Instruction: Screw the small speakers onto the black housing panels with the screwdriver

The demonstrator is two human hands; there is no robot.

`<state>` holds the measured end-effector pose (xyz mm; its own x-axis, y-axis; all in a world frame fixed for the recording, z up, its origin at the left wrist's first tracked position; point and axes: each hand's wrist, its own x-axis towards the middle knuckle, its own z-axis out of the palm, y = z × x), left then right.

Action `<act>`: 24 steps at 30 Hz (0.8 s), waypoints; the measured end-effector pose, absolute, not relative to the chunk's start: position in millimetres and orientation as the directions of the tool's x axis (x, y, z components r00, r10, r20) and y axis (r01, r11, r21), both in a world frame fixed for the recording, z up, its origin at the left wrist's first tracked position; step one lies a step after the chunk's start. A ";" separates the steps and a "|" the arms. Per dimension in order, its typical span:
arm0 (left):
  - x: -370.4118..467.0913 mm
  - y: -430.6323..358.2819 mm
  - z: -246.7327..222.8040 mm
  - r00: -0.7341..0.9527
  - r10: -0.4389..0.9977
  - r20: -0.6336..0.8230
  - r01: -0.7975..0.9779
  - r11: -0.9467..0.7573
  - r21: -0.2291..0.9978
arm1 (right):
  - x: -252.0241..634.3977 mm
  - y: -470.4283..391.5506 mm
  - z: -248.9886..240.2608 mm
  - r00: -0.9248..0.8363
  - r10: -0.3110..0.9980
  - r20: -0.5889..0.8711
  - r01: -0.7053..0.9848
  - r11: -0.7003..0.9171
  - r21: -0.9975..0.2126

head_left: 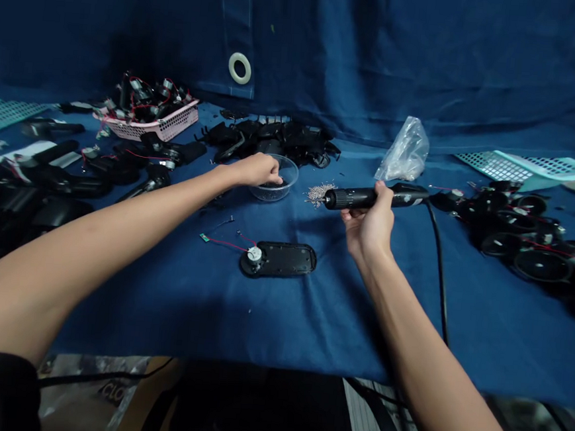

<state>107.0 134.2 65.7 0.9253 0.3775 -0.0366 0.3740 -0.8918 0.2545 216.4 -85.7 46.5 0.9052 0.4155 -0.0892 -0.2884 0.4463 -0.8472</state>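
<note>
My left hand (261, 171) reaches into a clear round plastic tub (290, 176), its fingers pinched together; what they hold, if anything, is hidden. In my right hand (372, 225) lies a black corded electric screwdriver (356, 198), held level with its bit pointing left. The bit is over or beside a small heap of tiny screws (323, 192) on the cloth. Nearer to me, a black oblong plastic housing (286, 260) rests on the table, with a silver motor (254, 255) at its left end. Red wires run from the motor to a small green circuit board (205, 237).
Black plastic parts (268, 137) are piled behind the tub. A pink basket (170, 125) of wired motors stands back left, near more black housings (66, 171). A clear plastic bag (406, 152) sits behind the screwdriver. Black round-ended parts (538, 255) and a light-blue basket (525, 169) are at right.
</note>
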 end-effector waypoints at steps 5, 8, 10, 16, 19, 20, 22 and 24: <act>106.4 137.1 63.3 0.912 0.410 -0.014 0.389 -0.854 0.347 | 216.6 -86.3 43.1 0.904 0.412 -0.110 -0.296 0.420 -0.858; 100.0 126.1 66.8 0.896 0.434 0.096 0.363 -0.839 0.404 | 215.9 -87.3 42.8 0.899 0.419 -0.127 -0.311 0.408 -0.858; 89.8 109.7 69.3 0.855 0.465 0.229 0.328 -0.827 0.456 | 214.5 -87.8 43.3 0.895 0.427 -0.133 -0.320 0.403 -0.857; 51.2 46.1 64.0 0.674 0.563 0.479 -0.065 -0.600 0.798 | 205.9 -87.6 44.9 0.871 0.462 -0.168 -0.373 0.398 -0.838; 39.4 24.7 58.4 0.671 0.551 0.497 -0.105 -0.592 0.799 | 202.2 -86.8 43.9 0.866 0.466 -0.184 -0.389 0.394 -0.833; 36.5 19.9 56.9 0.670 0.538 0.511 -0.098 -0.618 0.780 | 201.5 -86.4 43.1 0.865 0.464 -0.192 -0.394 0.390 -0.832; 31.6 13.4 54.3 0.666 0.513 0.542 -0.069 -0.681 0.729 | 201.2 -85.6 41.1 0.861 0.463 -0.212 -0.408 0.378 -0.831; 27.6 10.1 51.8 0.661 0.491 0.568 -0.043 -0.730 0.682 | 201.6 -84.7 38.9 0.855 0.467 -0.227 -0.421 0.368 -0.829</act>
